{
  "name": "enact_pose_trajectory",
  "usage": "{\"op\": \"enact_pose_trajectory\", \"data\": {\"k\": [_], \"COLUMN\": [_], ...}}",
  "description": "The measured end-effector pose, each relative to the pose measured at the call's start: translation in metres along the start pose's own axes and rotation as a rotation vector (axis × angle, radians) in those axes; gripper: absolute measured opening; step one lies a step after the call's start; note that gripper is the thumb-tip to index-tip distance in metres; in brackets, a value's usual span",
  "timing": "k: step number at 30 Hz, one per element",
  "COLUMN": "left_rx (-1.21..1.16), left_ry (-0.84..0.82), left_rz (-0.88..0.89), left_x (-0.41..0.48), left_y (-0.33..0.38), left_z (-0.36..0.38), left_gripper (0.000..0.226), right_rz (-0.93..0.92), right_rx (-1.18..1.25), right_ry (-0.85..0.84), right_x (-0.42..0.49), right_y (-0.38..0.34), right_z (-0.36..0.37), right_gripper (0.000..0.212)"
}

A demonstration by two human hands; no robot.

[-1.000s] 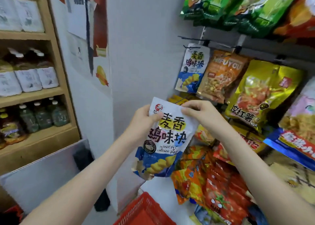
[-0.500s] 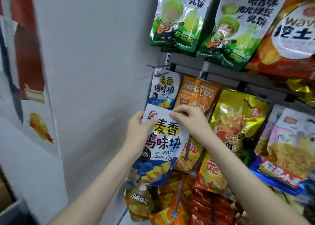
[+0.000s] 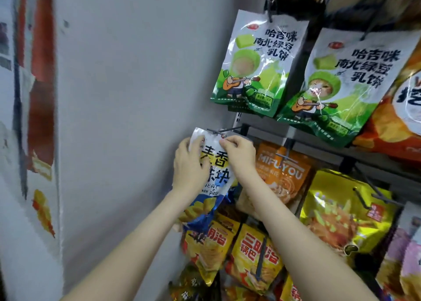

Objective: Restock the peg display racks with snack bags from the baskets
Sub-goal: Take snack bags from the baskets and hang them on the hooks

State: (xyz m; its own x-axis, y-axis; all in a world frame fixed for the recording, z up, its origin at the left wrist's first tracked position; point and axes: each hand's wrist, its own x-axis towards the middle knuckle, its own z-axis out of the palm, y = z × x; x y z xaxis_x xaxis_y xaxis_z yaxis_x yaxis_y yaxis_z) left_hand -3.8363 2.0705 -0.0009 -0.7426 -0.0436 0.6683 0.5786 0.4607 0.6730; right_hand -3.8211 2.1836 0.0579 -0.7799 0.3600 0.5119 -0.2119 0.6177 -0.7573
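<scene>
I hold a white and blue snack bag (image 3: 216,177) with yellow chicken pieces printed on it, raised to a dark metal peg (image 3: 224,130) at the left end of the rack. My left hand (image 3: 190,166) grips the bag's upper left edge. My right hand (image 3: 239,154) pinches its top edge just under the peg's tip. The bag's top touches the peg; whether the hole is on the peg I cannot tell. Any bag hanging behind on the same peg is hidden.
A grey wall (image 3: 136,95) stands close on the left. Two green and white bags (image 3: 257,66) hang above. An orange bag (image 3: 282,173), a gold bag (image 3: 341,211) and yellow bags (image 3: 250,255) hang to the right and below. No basket is in view.
Both hands have lifted the bag up and left to the peg's tip. My view has tilted up and closer to the rack, and the red basket has dropped out of sight.
</scene>
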Motion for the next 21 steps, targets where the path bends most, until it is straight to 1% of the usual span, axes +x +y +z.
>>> {"op": "enact_pose_trajectory", "data": {"k": [2,4,9,12,15,21], "left_rx": [0.087,0.100,0.063,0.042,0.073,0.192], "left_ry": [-0.107,-0.165,-0.162,-0.123,-0.056,0.036], "left_rz": [0.077,0.087,0.109,0.134,0.146,0.221], "left_x": [0.005,0.010,0.022,0.022,0.019,0.013], "left_y": [-0.013,-0.023,-0.043,-0.047,-0.048,-0.062], "left_z": [0.009,0.017,0.035,0.047,0.060,0.084], "left_gripper": [0.058,0.062,0.068,0.067,0.065,0.061], "right_rz": [0.019,0.025,-0.035,-0.048,-0.065,-0.087], "right_rx": [0.015,0.011,-0.052,-0.060,-0.084,-0.123], "right_ry": [0.027,0.039,0.008,0.022,0.027,0.045], "right_x": [0.011,0.020,0.027,0.027,0.026,0.024], "right_y": [0.004,0.008,0.011,0.013,0.016,0.017], "right_z": [0.009,0.016,0.021,0.020,0.019,0.021], "right_gripper": [0.015,0.018,0.017,0.015,0.011,0.016]}}
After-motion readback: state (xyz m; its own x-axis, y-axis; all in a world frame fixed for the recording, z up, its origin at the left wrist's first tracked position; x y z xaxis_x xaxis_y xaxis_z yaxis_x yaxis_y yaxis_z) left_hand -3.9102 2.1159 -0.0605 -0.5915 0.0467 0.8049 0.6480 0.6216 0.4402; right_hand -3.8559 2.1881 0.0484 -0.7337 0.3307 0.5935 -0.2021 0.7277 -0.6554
